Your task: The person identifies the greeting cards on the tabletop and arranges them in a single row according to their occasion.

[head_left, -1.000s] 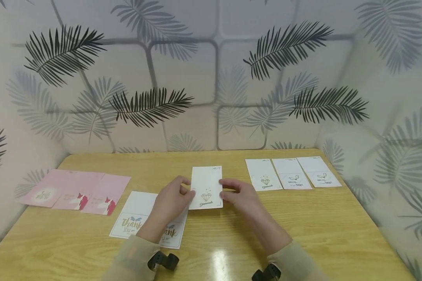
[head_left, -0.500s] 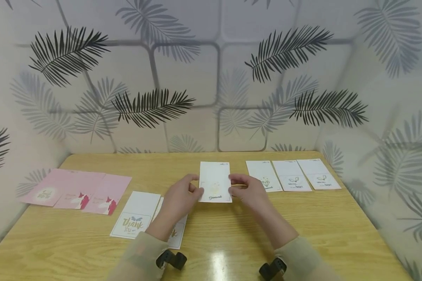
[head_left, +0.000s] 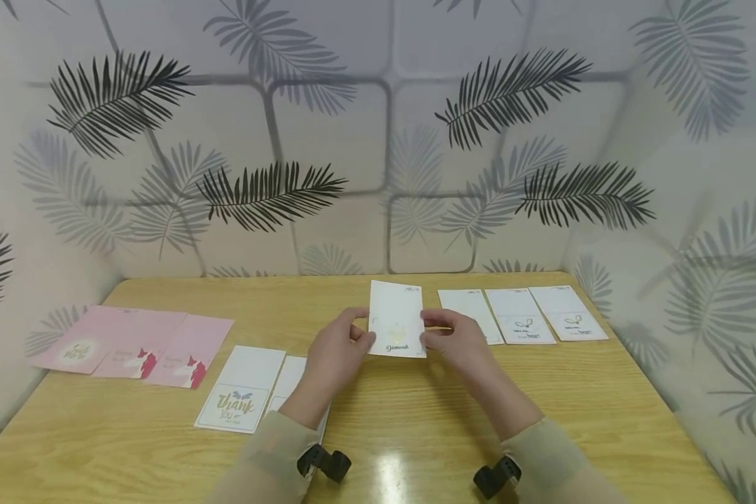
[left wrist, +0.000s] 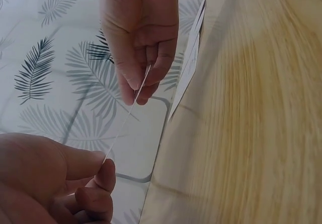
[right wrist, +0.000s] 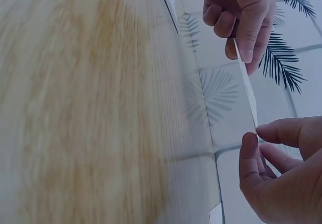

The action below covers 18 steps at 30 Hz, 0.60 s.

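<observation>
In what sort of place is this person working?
Probably an indoor work nook: leaf-patterned walls on three sides of a wood-grain table, with greeting cards lying on it.

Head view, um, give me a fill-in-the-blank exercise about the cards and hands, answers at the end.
The left hand and right hand hold a white card printed with the word ____.
The cards at the far left of the table are colored ____.
Just right of them, a gold-lettered card reads Thank ____.
At the table's right side, ____ white cards lie in a row.
Missing words: Diamonds; pink; You; three.
</observation>
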Motion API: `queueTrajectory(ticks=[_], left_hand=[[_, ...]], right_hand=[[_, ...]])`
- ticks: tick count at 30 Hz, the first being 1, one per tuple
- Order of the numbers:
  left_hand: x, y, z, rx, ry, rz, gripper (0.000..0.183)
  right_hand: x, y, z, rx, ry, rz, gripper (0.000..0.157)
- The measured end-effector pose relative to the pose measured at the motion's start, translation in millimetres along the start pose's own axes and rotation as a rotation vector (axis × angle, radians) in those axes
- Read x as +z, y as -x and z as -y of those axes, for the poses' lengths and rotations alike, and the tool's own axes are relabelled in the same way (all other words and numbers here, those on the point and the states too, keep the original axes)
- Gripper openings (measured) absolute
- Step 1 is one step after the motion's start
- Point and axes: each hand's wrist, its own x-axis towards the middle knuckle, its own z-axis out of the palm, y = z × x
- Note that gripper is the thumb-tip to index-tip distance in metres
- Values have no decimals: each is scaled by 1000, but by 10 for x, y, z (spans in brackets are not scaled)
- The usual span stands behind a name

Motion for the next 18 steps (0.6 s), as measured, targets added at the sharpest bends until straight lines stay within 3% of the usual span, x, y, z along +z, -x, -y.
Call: queueTrajectory(ticks=[8, 18], left_hand=[[75, -68, -59, -6, 0, -39, 38], [180, -154, -152, 11, -107, -8, 41]], right_hand=[[-63, 8, -33, 6, -7, 28, 48], [-170, -75, -110, -49, 171, -8, 42]])
